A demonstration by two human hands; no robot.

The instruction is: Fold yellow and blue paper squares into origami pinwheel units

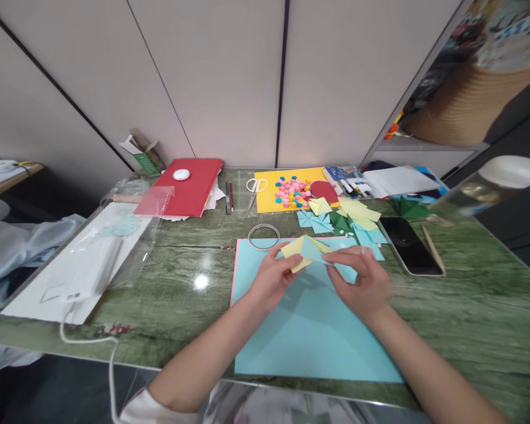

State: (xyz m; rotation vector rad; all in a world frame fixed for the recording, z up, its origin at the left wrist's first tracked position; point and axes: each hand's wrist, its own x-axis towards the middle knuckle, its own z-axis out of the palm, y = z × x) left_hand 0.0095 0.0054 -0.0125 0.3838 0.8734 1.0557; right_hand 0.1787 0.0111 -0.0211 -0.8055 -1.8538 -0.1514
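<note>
Over a large sheet of light blue paper [309, 335], both hands hold a small piece of folded paper [304, 252], pale yellow with a light blue part. My left hand [272, 274] pinches its yellow left side, thumb on top. My right hand [362, 278] is closed on the light blue right corner between thumb and fingers. The hands keep the piece raised above the sheet, near its far edge. A roll of tape [264, 225] lies just beyond my left hand. Folded yellow, blue and green papers [357, 213] are heaped beyond my right hand.
White-handled scissors [256, 186] lie beside a yellow sheet [265, 203] bearing pink, blue and yellow pieces [291, 192]. A phone [410, 244] and a clear bottle [472, 191] are at right. At left are a red folder [194, 188] and a white power strip [92, 271] with a cable.
</note>
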